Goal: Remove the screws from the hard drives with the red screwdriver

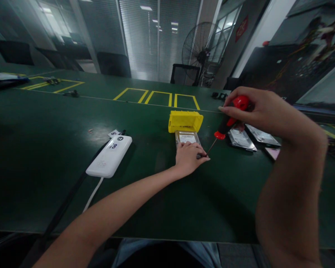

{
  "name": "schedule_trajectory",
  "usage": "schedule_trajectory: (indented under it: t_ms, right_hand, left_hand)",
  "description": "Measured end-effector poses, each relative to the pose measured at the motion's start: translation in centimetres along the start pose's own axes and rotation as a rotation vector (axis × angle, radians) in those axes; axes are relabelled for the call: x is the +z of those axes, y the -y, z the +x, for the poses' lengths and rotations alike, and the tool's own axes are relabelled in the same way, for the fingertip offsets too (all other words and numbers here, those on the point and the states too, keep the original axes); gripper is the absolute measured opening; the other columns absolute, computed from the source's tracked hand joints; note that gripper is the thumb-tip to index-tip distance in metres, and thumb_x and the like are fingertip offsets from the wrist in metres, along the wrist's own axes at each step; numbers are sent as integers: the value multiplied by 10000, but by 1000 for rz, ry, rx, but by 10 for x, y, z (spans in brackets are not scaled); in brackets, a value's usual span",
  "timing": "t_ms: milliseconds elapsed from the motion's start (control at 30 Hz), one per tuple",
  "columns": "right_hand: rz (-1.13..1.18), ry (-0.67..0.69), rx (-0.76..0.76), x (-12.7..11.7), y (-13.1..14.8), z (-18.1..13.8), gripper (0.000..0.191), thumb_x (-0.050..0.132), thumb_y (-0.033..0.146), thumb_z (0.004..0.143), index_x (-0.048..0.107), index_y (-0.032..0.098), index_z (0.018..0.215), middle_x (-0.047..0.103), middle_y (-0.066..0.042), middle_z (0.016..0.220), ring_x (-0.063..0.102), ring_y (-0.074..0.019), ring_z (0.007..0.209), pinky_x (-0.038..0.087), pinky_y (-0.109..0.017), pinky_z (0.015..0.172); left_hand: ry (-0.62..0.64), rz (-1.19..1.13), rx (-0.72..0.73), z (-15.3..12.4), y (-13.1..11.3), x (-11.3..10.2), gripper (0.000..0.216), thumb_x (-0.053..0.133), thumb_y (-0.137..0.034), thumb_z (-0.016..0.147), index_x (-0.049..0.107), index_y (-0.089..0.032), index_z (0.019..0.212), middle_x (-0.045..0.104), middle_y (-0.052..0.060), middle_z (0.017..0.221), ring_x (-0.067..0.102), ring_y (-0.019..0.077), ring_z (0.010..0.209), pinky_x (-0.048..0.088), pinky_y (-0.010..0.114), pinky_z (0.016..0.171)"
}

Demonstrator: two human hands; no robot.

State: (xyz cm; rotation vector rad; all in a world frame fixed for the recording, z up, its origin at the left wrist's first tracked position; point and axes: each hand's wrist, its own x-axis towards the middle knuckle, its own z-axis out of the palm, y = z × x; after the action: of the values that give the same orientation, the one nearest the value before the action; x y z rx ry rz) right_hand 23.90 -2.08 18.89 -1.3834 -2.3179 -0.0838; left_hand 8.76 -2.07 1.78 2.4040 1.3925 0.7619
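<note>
My right hand grips a red and black screwdriver by its handle. The thin shaft slants down to the left, its tip at the fingertips of my left hand. That hand lies over a hard drive with a white label, and its thumb and fingers pinch a small dark piece at the drive's right side; what it is I cannot make out. Directly behind the drive stands a yellow plastic bin, its open side facing me. My left hand hides the front part of the drive.
Two more hard drives lie at the right, beside a pink item. At the left is a white power bank with a cable. Yellow tape rectangles mark the far part of the green table. A fan stands behind.
</note>
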Motion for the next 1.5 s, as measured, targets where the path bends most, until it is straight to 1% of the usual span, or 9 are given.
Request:
schedule_trajectory:
  t_ms: [133, 267, 467, 600, 867, 1100, 1300, 1500]
  right_hand:
    - [19, 13, 7, 0, -1, -1, 307, 560, 500, 814, 597, 206, 896, 627, -12, 719, 565, -109, 546, 429, -256, 507]
    - [-18, 9, 0, -1, -2, -1, 292, 560, 496, 816, 600, 219, 897, 631, -16, 749, 571, -120, 597, 430, -263, 527]
    - [-21, 1, -11, -1, -1, -2, 285, 562, 500, 814, 595, 228, 891, 627, -7, 768, 564, -122, 620, 427, -270, 540]
    - [-25, 7, 4, -1, -1, -2, 298, 562, 513, 812, 597, 231, 903, 628, -9, 766, 568, -122, 607, 427, -268, 527]
    - [-39, -7, -35, 0, -2, -1, 290, 562, 509, 810, 600, 233, 887, 621, 6, 756, 558, -111, 607, 421, -252, 525]
    - [-37, -1, -48, 0, -1, -1, 288, 558, 514, 814, 594, 240, 896, 623, 15, 787, 562, -105, 639, 434, -244, 549]
    - [-16, 9, -36, 1, -1, -1, 293, 562, 517, 811, 593, 239, 899, 621, 14, 760, 563, -98, 597, 434, -228, 509]
    - [-3, 12, -51, 0, -1, -2, 298, 565, 513, 809, 592, 237, 918, 631, 4, 791, 577, -107, 619, 440, -224, 512]
  left_hand:
    - [-16, -16, 10, 0, 1, 1, 235, 593, -482, 840, 702, -277, 876, 665, -48, 1022, 548, 199, 980, 328, 391, 839]
    - [-41, -39, 20, 0, 3, 3, 203, 621, -462, 823, 708, -282, 856, 671, -49, 1001, 547, 201, 964, 326, 392, 832]
    - [-30, -25, 24, 1, 3, 4, 205, 608, -470, 832, 716, -298, 864, 669, -54, 1003, 546, 203, 961, 326, 389, 822]
    - [-44, -30, 23, 1, 3, 4, 228, 598, -481, 835, 721, -289, 849, 679, -51, 992, 550, 203, 954, 328, 388, 816]
    - [-33, -40, 19, 1, 2, 3, 214, 617, -471, 824, 724, -289, 855, 683, -56, 995, 551, 202, 963, 318, 395, 832]
    - [-15, -34, 13, 1, 0, 1, 186, 645, -453, 806, 722, -290, 854, 681, -55, 1001, 550, 207, 973, 321, 394, 829]
    - [-32, -42, 13, 1, 2, 2, 195, 642, -453, 807, 715, -279, 857, 674, -52, 1003, 551, 200, 969, 322, 396, 839]
    - [-36, -36, 11, 1, 2, 4, 185, 651, -448, 801, 708, -279, 849, 675, -49, 1012, 550, 201, 972, 317, 397, 839]
